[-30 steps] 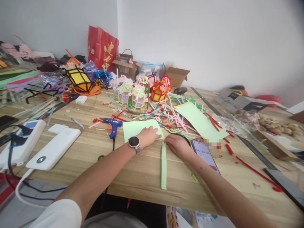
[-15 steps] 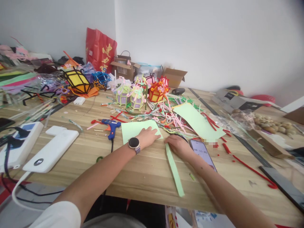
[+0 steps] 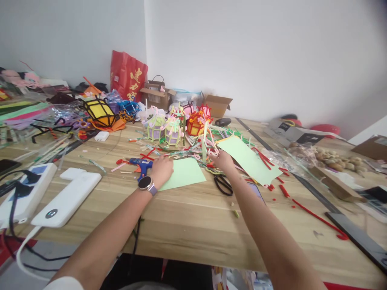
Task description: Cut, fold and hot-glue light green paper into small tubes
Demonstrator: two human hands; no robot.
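My left hand, a watch on its wrist, lies over the left edge of a light green sheet of paper, its fingers curled together at that edge. Close by on its left is a blue glue gun, partly covered by the hand. My right hand reaches toward the craft scraps, closed on a narrow green paper strip that stands up from the fingers. Black-handled scissors lie just below the right wrist, their blades hidden. A phone is partly behind my right forearm.
Flower-trimmed lanterns and loose chenille stems stand behind the hands. Another green sheet lies at right, near red stems. A white power bank and a power strip occupy the left. Cardboard boxes line the wall.
My right hand has moved forward, carrying the paper strip off the near tabletop and uncovering the scissors. My left hand has slid left to the sheet's edge, beside the glue gun.
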